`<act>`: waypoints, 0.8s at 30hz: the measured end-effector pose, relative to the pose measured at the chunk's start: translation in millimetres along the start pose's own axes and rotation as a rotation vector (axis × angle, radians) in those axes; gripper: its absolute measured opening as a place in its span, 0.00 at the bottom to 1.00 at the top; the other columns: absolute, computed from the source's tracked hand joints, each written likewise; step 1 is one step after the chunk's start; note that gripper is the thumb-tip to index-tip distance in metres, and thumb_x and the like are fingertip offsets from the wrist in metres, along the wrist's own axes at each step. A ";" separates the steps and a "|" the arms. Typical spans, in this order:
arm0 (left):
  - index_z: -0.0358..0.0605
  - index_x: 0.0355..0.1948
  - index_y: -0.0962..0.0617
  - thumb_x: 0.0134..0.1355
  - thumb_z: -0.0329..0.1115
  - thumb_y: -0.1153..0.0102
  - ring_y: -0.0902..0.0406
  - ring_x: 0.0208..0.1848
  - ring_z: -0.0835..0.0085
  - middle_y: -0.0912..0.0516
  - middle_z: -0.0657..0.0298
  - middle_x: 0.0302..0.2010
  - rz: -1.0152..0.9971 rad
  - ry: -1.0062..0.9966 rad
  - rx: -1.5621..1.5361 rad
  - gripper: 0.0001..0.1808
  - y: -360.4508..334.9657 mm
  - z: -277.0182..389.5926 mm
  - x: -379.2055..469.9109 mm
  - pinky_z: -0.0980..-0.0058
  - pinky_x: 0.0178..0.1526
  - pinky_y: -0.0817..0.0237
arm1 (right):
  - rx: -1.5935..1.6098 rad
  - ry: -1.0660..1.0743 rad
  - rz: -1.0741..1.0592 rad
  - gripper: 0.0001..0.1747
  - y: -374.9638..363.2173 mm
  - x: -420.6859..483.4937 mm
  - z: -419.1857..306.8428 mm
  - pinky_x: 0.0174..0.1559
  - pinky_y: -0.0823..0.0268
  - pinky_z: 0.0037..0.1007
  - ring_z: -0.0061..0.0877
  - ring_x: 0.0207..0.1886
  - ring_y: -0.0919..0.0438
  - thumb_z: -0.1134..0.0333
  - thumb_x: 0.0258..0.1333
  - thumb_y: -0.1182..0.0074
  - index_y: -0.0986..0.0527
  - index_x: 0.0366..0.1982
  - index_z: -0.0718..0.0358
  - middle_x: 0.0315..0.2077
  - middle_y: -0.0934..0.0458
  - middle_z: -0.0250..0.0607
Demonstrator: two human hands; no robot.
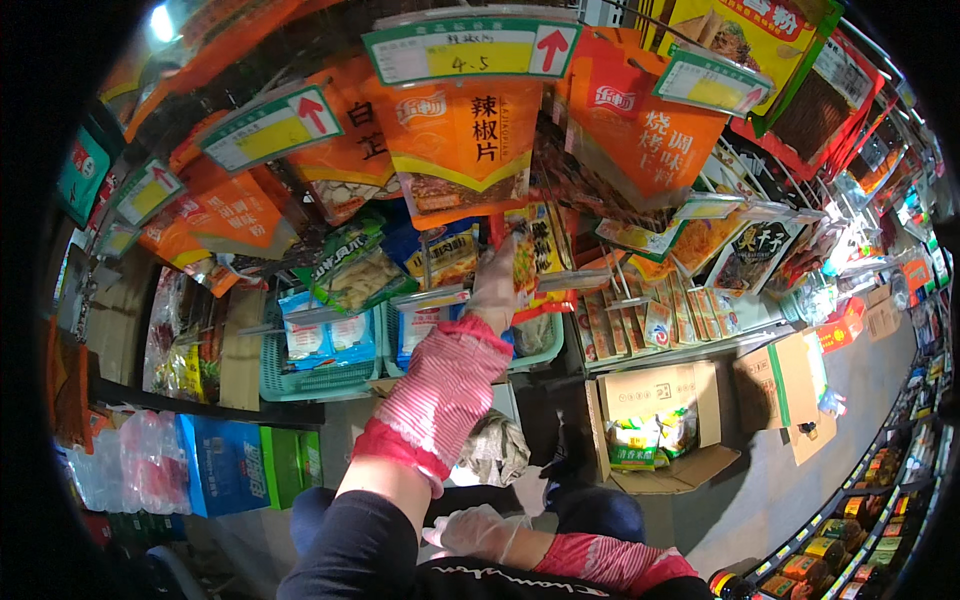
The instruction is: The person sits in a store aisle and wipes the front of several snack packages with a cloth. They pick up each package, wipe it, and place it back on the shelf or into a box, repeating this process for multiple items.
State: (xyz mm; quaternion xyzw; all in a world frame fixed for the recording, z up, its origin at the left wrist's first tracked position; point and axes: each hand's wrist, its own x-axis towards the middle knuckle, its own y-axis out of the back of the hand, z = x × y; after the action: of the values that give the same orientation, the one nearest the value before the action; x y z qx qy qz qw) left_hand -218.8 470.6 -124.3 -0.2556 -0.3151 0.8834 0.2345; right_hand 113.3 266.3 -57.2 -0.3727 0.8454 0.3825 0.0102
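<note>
My left hand, above a red-striped sleeve cover, reaches up among seasoning packets on a hook display. It is at the left side of a red and yellow food packet. The fingertips are partly lost against the packet, so a grip cannot be made out. Left of that hand hang a blue and yellow packet and a green packet. In front of my body is my right hand in a clear plastic glove, fingers pointing left. Nothing shows in it, though its palm side is hidden.
Orange spice pouches hang overhead behind price tags. Green plastic baskets with blue-white packets stand below. An open cardboard box holds several bags. Blue carton and wrapped bottles are at left, bottle shelves at right.
</note>
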 end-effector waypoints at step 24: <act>0.38 0.81 0.33 0.79 0.35 0.44 0.36 0.83 0.59 0.31 0.50 0.82 -0.034 -0.040 0.726 0.33 -7.8 -15.9 -120.4 0.63 0.82 0.45 | -0.111 -0.048 0.072 0.31 1.6 -11.4 0.2 0.37 0.19 0.45 0.43 0.41 0.10 0.40 0.67 0.37 0.21 0.52 0.61 0.40 0.14 0.46</act>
State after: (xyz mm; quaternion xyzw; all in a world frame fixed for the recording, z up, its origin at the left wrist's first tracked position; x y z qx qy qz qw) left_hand -115.9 413.7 -93.0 -0.1330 0.0105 0.9386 0.3182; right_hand 120.4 274.2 -52.9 -0.3326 0.8352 0.4379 -0.0038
